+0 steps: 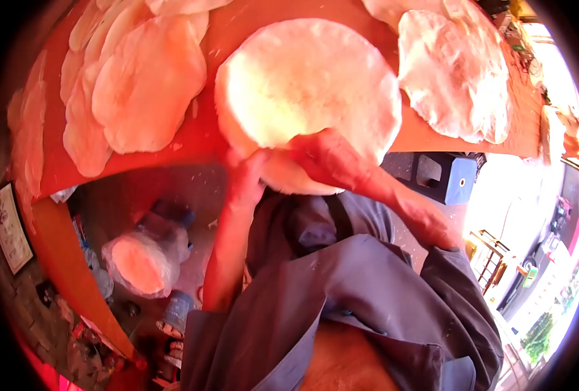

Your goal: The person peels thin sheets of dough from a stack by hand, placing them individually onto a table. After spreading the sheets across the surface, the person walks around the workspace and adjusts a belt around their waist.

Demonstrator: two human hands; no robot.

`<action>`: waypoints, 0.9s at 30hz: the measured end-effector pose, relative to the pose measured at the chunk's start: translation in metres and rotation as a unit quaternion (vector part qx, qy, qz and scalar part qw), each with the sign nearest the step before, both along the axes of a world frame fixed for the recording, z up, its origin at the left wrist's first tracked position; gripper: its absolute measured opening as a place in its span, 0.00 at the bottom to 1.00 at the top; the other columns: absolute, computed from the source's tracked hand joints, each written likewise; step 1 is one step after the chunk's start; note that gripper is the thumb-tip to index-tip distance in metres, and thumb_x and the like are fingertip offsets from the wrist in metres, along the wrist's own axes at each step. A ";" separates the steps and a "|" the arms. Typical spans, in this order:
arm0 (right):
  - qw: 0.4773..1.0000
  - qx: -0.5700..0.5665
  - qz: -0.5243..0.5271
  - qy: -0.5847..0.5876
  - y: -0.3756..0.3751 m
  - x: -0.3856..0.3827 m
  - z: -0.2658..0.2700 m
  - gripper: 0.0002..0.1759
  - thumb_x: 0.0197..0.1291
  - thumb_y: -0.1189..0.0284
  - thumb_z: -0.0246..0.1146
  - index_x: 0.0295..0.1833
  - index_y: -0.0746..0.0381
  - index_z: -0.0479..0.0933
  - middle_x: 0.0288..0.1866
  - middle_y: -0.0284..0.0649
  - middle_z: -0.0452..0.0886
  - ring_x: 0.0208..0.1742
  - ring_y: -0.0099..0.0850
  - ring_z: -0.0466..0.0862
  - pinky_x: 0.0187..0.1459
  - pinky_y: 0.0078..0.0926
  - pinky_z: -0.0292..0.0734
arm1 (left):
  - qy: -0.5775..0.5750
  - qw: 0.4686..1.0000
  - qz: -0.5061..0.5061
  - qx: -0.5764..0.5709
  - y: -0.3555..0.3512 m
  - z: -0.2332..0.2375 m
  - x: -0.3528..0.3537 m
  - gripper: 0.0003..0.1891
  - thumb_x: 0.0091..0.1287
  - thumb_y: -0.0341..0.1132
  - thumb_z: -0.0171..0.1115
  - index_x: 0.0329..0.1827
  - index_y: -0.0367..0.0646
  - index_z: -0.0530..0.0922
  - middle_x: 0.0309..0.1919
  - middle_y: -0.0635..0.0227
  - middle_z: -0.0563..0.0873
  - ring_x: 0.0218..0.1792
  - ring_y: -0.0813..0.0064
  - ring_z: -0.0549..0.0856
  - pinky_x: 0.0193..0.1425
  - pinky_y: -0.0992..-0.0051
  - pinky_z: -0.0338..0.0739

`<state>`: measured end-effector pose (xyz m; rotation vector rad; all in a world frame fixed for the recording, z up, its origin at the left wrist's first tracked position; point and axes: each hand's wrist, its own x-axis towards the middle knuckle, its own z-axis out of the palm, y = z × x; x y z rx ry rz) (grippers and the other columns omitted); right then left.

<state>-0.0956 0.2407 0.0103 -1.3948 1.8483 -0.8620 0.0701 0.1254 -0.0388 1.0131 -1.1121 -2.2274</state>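
Observation:
A large round sheet of dough [315, 85] lies in front of me, pale and brightly lit on its left half. Its near edge hangs past the table edge, toward my lap. My left hand [247, 171] is closed at the near left edge of this sheet, thumb and fingers pinched together. Beside it, my right hand [332, 156] is curled over the near rim with its fingertips close to the left hand. The right hand's knuckles hide part of the sheet where it grips.
Overlapping flat dough sheets [149, 85] cover the table's left side, and more dough sheets [452, 75] lie on the right. The orange tabletop [204, 140] curves around me. Below are a blue crate [455, 179], a plastic bag [139, 260] with something pale inside, and a bucket [177, 309].

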 end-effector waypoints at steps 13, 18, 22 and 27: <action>0.816 -0.127 -0.446 -0.346 0.061 -0.255 0.163 0.17 0.67 0.70 0.59 0.58 0.66 0.79 0.46 0.40 0.86 0.44 0.28 0.86 0.46 0.24 0.83 | 0.020 0.988 0.064 0.139 -0.002 -0.034 0.041 0.30 0.58 0.20 0.54 0.68 0.33 0.68 0.59 0.57 0.80 0.58 0.60 0.82 0.61 0.63 0.79; 0.903 -0.193 -0.303 -0.236 -0.025 -0.257 0.184 0.14 0.64 0.70 0.61 0.52 0.66 0.80 0.42 0.39 0.85 0.42 0.29 0.86 0.45 0.25 0.83 | -0.004 0.986 0.092 0.138 -0.001 -0.032 0.034 0.31 0.56 0.21 0.53 0.68 0.32 0.68 0.59 0.58 0.80 0.57 0.61 0.82 0.60 0.64 0.80; 0.916 -0.263 -0.176 -0.246 -0.075 -0.302 0.184 0.12 0.63 0.68 0.63 0.47 0.64 0.82 0.40 0.38 0.85 0.40 0.27 0.85 0.44 0.24 0.80 | -0.004 0.992 0.090 0.094 -0.001 -0.042 0.039 0.32 0.55 0.22 0.55 0.69 0.34 0.67 0.60 0.58 0.79 0.58 0.61 0.81 0.61 0.64 0.78; 0.887 -0.242 -0.251 -0.301 -0.043 -0.405 0.153 0.10 0.65 0.70 0.61 0.46 0.64 0.80 0.38 0.39 0.84 0.39 0.29 0.84 0.43 0.27 0.82 | 0.001 0.988 0.066 0.137 0.002 -0.031 0.039 0.35 0.55 0.24 0.57 0.72 0.37 0.65 0.64 0.58 0.77 0.62 0.60 0.78 0.66 0.63 0.74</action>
